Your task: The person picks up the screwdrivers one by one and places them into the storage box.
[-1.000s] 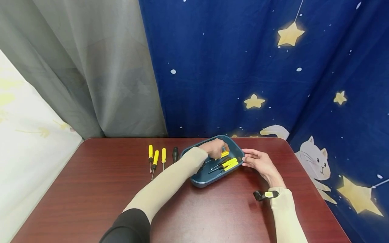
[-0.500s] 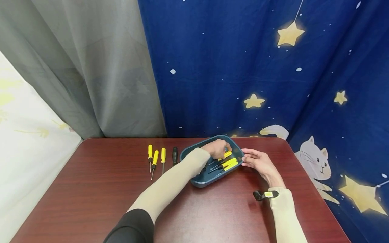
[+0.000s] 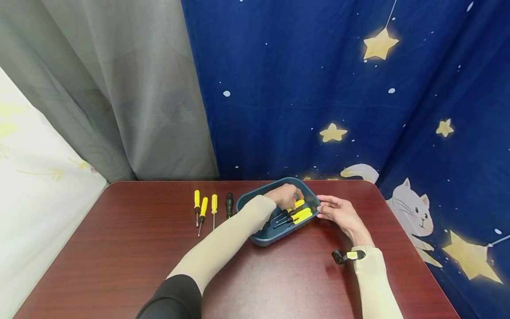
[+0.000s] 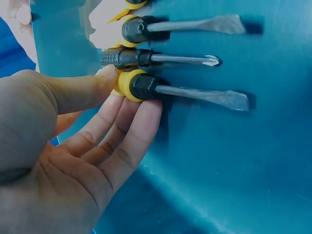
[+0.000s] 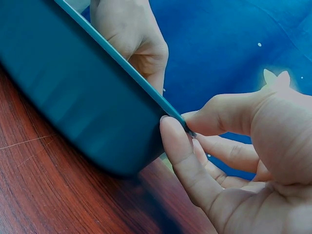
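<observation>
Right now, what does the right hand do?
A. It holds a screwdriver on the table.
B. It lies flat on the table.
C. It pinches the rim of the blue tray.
C: in the right wrist view the right hand has thumb and finger on the blue tray rim.

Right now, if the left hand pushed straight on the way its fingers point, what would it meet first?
The left hand already pinches the yellow-handled screwdriver; beyond it, probably the Phillips screwdriver alongside, though depth is unclear.
</observation>
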The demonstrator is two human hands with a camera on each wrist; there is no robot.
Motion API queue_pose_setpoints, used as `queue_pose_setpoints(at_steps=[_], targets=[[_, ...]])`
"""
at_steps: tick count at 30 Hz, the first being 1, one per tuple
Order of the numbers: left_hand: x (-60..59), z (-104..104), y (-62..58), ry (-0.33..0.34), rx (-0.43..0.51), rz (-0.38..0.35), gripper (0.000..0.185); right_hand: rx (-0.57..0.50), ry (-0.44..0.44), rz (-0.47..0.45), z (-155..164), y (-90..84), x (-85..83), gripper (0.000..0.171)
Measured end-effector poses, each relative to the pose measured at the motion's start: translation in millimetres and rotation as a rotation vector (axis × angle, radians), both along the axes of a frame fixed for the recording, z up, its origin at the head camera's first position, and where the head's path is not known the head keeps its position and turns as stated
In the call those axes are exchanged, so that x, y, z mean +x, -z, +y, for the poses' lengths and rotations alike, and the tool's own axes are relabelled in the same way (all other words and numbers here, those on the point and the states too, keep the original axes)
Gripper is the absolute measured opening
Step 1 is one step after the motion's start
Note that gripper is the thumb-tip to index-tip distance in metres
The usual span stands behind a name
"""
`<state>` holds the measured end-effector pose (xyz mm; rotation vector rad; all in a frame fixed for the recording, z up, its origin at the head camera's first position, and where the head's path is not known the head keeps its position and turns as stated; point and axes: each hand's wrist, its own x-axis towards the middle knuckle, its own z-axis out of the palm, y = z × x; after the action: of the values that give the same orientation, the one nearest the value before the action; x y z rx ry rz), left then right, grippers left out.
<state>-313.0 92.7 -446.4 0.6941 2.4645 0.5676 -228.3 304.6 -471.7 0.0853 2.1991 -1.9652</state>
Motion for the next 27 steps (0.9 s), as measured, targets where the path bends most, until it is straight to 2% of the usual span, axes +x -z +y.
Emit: queue_pose_setpoints(at_steps=[8, 13, 27], targets=[[-0.6, -0.4, -0.3, -0.038, 0.018, -0.058, 0.048, -0.006, -0.013, 0.002, -0.4, -3.0, 1.7, 0.052], [-0.7, -1.1, -0.1, -0.040, 0.022, -0.057, 0.048, -0.012, -0.014, 0.002, -0.9, -3.6, 2.0, 0.052], [3.1, -7.6, -4.5, -0.012, -0.016, 0.062, 0.052, 0.006, 0.008, -0.012, -0.6, -1.0, 0.3, 0.049]])
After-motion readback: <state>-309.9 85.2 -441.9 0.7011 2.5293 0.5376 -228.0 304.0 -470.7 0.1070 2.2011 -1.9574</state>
